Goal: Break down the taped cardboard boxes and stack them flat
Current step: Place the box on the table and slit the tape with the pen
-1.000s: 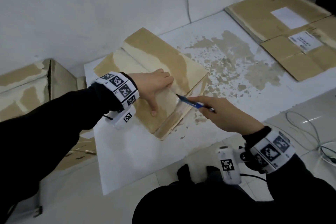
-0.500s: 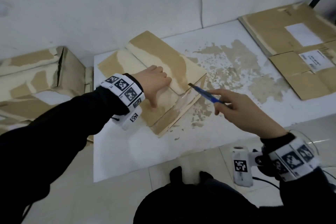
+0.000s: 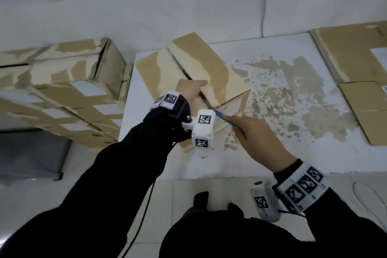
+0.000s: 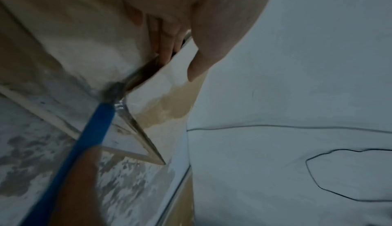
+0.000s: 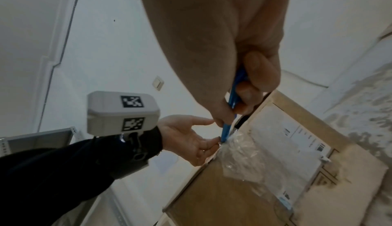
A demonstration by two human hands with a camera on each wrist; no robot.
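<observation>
Head view: a brown taped cardboard box (image 3: 201, 81) sits on the white table (image 3: 272, 157); the left hand (image 3: 189, 90) hooks a top flap, fingers curled into the seam. Left wrist view: stiff, light board, best held by that flap edge. Right wrist view: the right hand (image 5: 244, 85) pinches a blue-handled cutter (image 5: 230, 112) at crinkled clear tape (image 5: 239, 155); the white shipping label (image 5: 292, 147) is unreadable.

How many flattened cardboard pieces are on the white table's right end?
2 visible: one flattened piece at the far right corner, and a second piece nearer the person, cut off by the frame edge. More may lie beneath them or out of frame.
</observation>
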